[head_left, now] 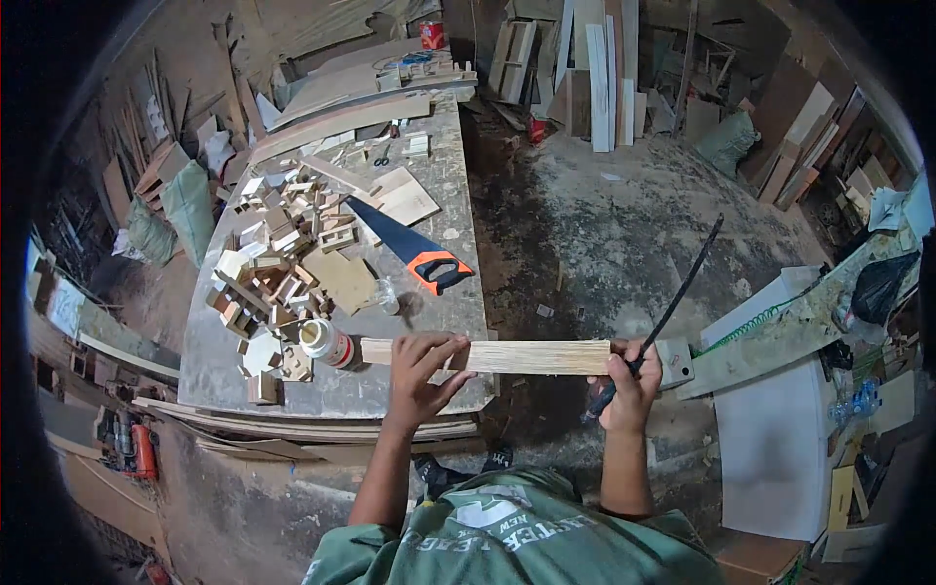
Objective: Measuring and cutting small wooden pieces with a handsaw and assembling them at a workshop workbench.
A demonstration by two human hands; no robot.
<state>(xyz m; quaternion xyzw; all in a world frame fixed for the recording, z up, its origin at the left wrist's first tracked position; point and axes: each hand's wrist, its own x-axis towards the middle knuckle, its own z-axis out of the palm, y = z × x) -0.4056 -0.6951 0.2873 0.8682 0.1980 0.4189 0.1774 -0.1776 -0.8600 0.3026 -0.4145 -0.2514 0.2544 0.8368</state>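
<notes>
A flat, pale strip of wood [536, 357] spans crosswise between my two hands, over the table's near right corner. My left hand [421, 378] is closed on its left part, fingers along the upper edge and thumb along the lower. My right hand [629, 385] is closed around a long, thin, dark tool [684, 283], which slants up and away to the right; its exact kind is unclear. The same hand's thumb and fingers also meet the strip's right end. Close to the strip's left end stands an open white jar [327, 343] with a red label.
On the worktable [429, 395] lie a handsaw [414, 249] with an orange-black handle, a heap of small wooden pieces [283, 253], a clear cup [387, 295] and scissors [381, 162]. Boards [600, 88] lean at the back. A white panel [770, 448] stands at my right.
</notes>
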